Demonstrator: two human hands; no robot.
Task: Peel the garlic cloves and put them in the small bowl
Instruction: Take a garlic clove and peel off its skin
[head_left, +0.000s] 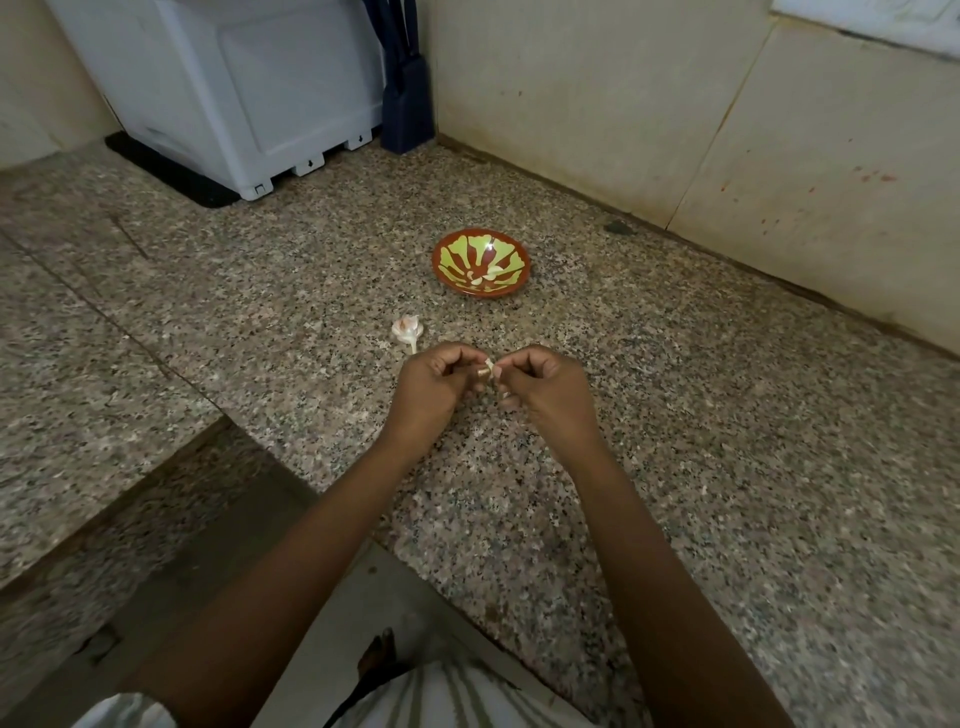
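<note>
A small red bowl (481, 262) with a yellow-green pattern stands on the speckled granite counter, with pale peeled cloves (485, 274) lying in it. The rest of the garlic bulb (407, 330), papery white with its stalk, lies on the counter just left of and beyond my hands. My left hand (434, 387) and my right hand (543, 387) meet over the counter, fingertips pinched together on one small garlic clove (490, 367). Most of that clove is hidden by my fingers.
A white appliance (234, 88) on a black mat stands at the back left, with a dark blue object (408, 98) beside it in the corner. A tiled wall (727, 130) runs along the right. The counter edge (291, 467) drops off at the lower left.
</note>
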